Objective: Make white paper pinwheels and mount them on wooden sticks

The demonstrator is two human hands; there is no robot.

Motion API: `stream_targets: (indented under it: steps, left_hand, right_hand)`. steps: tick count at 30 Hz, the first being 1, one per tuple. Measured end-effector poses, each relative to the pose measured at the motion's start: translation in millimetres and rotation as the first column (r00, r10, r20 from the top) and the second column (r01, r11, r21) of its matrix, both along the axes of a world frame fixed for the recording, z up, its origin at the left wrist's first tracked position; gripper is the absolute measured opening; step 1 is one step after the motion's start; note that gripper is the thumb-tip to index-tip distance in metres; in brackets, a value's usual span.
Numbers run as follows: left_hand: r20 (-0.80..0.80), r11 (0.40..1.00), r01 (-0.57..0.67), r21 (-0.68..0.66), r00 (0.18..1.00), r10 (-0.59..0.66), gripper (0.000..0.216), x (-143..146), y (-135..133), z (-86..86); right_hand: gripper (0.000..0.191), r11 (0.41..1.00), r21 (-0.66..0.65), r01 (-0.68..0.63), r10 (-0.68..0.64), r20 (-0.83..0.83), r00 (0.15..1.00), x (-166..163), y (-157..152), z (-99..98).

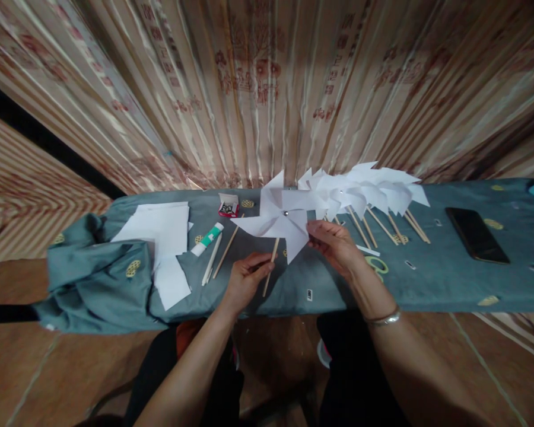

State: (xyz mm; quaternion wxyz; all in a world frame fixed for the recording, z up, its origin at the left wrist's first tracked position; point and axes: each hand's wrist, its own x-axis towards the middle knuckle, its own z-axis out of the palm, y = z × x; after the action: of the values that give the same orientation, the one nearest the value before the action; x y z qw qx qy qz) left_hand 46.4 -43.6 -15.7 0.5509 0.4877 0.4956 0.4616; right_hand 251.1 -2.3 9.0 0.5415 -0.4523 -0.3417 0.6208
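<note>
A white paper pinwheel (276,220) with a small metal pin at its centre is held up over the cloth-covered table. Its wooden stick is pinched between the thumb and fingers of my left hand (248,277). At the pinwheel's right side, my right hand (333,244) has its thumb and fingers closed at the edge of a paper blade. Behind and to the right lie several similar white pinwheels (374,193) in an overlapping row, their sticks pointing toward me.
On the left are white paper sheets (164,228), a green-and-white glue stick (207,239), a white pen (212,261), a loose wooden stick (228,249) and a small red box of pins (228,206). Green-handled scissors (377,265) and a black phone (477,235) lie on the right.
</note>
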Motion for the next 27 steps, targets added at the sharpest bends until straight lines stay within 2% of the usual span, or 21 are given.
stream_targets:
  steps: [8, 19, 23, 27]
  left_hand:
    - [0.011, 1.000, 0.009, -0.023, 1.000, -0.008, 0.017, -1, -1, 3.5]
    - [0.010, 0.999, 0.026, -0.037, 1.000, -0.026, 0.023, -2, -1, 0.2]
    - [0.042, 0.999, 0.017, -0.037, 0.999, -0.015, 0.017, -1, -2, -2.6]
    - [0.060, 0.999, 0.011, -0.041, 0.998, -0.008, 0.023, -1, -1, -4.4]
  right_hand:
    - [0.032, 0.999, -0.018, -0.036, 0.035, -0.017, 0.999, -6, -2, 0.9]
    - [0.031, 0.996, -0.055, -0.074, 0.072, -0.035, 0.997, -13, -5, 4.0]
    - [0.028, 0.993, -0.044, -0.109, 0.107, -0.040, 0.993, -18, -9, 3.5]
    - [0.027, 0.992, -0.027, -0.127, 0.126, -0.031, 0.992, -23, -10, 2.1]
